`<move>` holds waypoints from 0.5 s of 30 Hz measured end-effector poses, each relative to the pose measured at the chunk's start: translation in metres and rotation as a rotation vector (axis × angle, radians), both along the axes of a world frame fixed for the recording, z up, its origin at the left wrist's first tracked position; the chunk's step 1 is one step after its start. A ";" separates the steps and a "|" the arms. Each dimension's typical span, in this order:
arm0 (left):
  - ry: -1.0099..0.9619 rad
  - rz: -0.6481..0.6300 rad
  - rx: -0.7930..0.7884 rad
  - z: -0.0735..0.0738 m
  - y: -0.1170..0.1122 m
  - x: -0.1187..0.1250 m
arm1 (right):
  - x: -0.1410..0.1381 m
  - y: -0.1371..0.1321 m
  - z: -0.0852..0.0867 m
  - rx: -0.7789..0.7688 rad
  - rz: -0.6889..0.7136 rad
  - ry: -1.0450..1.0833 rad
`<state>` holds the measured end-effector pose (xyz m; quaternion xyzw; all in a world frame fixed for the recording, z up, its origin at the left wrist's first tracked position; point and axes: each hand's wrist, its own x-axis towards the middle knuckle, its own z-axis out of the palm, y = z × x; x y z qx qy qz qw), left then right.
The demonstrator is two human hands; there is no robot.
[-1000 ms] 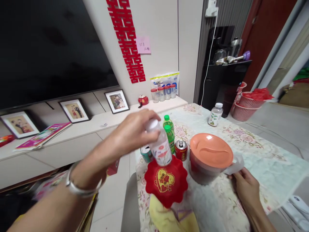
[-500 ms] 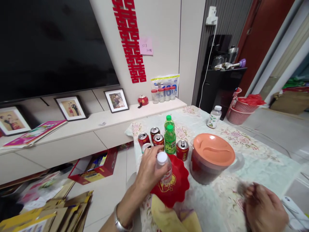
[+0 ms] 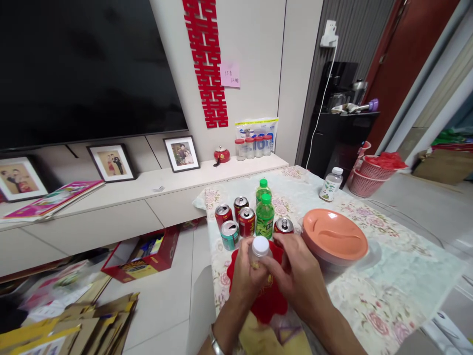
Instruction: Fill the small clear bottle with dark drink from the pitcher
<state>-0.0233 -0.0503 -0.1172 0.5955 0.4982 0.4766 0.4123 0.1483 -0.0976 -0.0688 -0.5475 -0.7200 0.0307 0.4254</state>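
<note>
A small clear bottle with a white cap (image 3: 260,245) stands upright in the grip of my left hand (image 3: 247,273), whose fingers wrap around its side. On the bottle's other side is my right hand (image 3: 297,268), its thumb and index finger spread apart and curved toward the bottle just below the cap. Whether the thumb touches it I cannot tell. Beneath both hands lies a red scalloped plate (image 3: 276,306), partly hidden. Just beyond are a teal can (image 3: 229,234), several red cans (image 3: 247,221) and two green bottles (image 3: 265,217).
To the right, an orange divided lid (image 3: 334,234) tops a round container. A white-capped bottle (image 3: 331,184) stands farther back on the flowered tablecloth (image 3: 377,315). Yellow cloth-like material (image 3: 258,336) is at the near edge. Framed photos (image 3: 182,153) line the low cabinet (image 3: 173,197).
My right hand has come from the table's right side to the bottle held by my left hand. The view has shifted slightly, and the teal can is now less covered.
</note>
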 end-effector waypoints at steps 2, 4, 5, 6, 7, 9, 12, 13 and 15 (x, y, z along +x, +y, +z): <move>-0.059 -0.047 -0.021 -0.007 -0.001 0.000 | -0.009 0.018 0.002 -0.049 -0.010 -0.049; -0.088 -0.100 -0.030 -0.013 0.000 0.001 | -0.018 0.026 0.000 -0.105 -0.022 -0.102; -0.081 -0.105 -0.025 -0.016 0.000 0.001 | -0.022 0.028 -0.001 -0.132 -0.027 -0.127; -0.064 -0.086 -0.014 -0.019 0.000 0.002 | -0.026 0.029 -0.001 -0.158 -0.030 -0.150; -0.045 -0.051 -0.002 -0.021 0.001 0.003 | -0.028 0.029 0.000 -0.183 -0.031 -0.172; -0.017 0.011 0.016 -0.026 0.002 0.005 | -0.030 0.029 0.006 -0.229 -0.024 -0.212; -0.042 0.011 0.039 -0.033 0.004 0.008 | -0.026 0.031 0.024 -0.298 0.029 -0.272; -0.054 -0.001 0.050 -0.035 0.004 0.009 | -0.024 0.032 0.032 -0.322 0.058 -0.293; -0.077 0.003 0.074 -0.038 0.005 0.011 | -0.021 0.033 0.046 -0.377 0.117 -0.336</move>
